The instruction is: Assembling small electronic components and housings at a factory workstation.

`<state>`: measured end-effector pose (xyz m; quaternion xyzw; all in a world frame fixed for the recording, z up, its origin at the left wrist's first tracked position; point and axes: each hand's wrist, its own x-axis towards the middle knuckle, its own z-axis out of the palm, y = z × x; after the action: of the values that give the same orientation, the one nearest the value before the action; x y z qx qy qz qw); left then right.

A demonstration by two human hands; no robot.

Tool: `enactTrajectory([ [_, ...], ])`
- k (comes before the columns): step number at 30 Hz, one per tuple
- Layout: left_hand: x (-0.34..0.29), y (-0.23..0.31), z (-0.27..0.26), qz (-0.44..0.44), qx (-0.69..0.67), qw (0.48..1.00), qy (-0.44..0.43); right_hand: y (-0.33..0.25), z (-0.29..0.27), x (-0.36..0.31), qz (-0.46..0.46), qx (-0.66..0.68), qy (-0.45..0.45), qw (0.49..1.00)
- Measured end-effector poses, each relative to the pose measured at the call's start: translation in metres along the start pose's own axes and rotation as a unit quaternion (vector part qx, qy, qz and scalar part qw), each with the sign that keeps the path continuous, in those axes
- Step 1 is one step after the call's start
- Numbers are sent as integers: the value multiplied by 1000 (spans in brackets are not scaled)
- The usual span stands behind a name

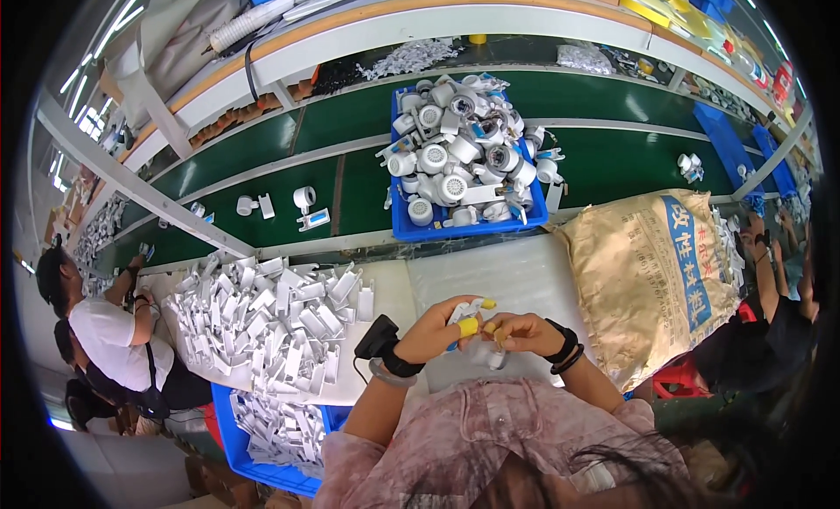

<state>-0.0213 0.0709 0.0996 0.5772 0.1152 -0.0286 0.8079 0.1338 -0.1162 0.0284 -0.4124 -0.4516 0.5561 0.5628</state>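
Note:
My left hand (430, 331) is closed on a small white plastic part (460, 311), which sticks out between fingers with yellow coverings on their tips. Close beside it, my right hand (529, 333) has its fingers pinched together, and what lies in them is too small to make out. Just below the hands is a pale rounded plastic piece (490, 358), partly hidden, and I cannot tell if it is held. A heap of white handle-shaped plastic parts (271, 321) lies on the bench left of my hands.
Ahead, a blue crate (455, 232) is piled with round white grille-fronted units on a green conveyor (367, 194). A brown sack (630, 282) stands at the right. Another blue bin (241, 452) of white parts sits lower left. A person (131, 334) works at the left; others are far right.

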Motion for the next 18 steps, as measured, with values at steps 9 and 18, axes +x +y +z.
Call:
enactTrajectory([
  [9, -4, -3, -6, -1, 315, 948, 41, -42, 3, 17, 125, -9, -87, 988],
  [18, -1, -15, 6, 85, 236, 958, 140, -14, 4, 19, 51, 13, 243, 969],
])
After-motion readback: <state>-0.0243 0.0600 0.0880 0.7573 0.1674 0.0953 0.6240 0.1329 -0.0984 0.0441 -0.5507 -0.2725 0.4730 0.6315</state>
